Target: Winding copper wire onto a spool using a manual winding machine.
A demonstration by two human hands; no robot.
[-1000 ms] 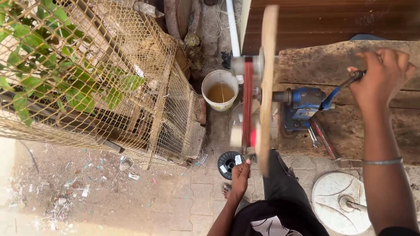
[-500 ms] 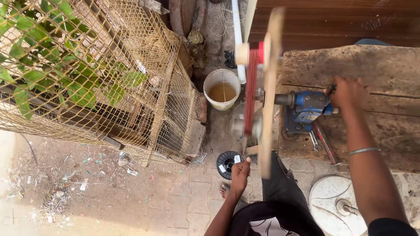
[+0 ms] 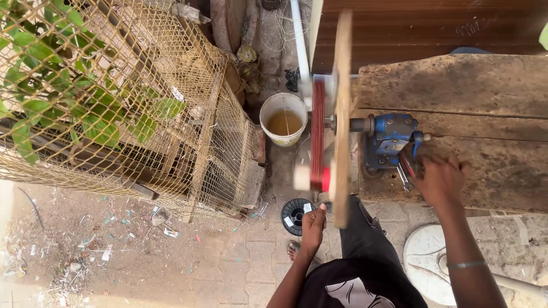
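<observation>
Right hand (image 3: 439,179) grips the blue winder's (image 3: 390,142) crank at the wooden bench's (image 3: 485,114) near edge, while left hand (image 3: 313,223), loosely closed, guides wire off the black spool (image 3: 295,215).

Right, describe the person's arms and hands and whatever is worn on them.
Both forearms are bare, with no sleeves reaching them and no gloves. The right hand has a thin silvery bracelet further up the forearm. The left hand and its arm show nothing worn: no watch or band. No rings can be made out.
</observation>
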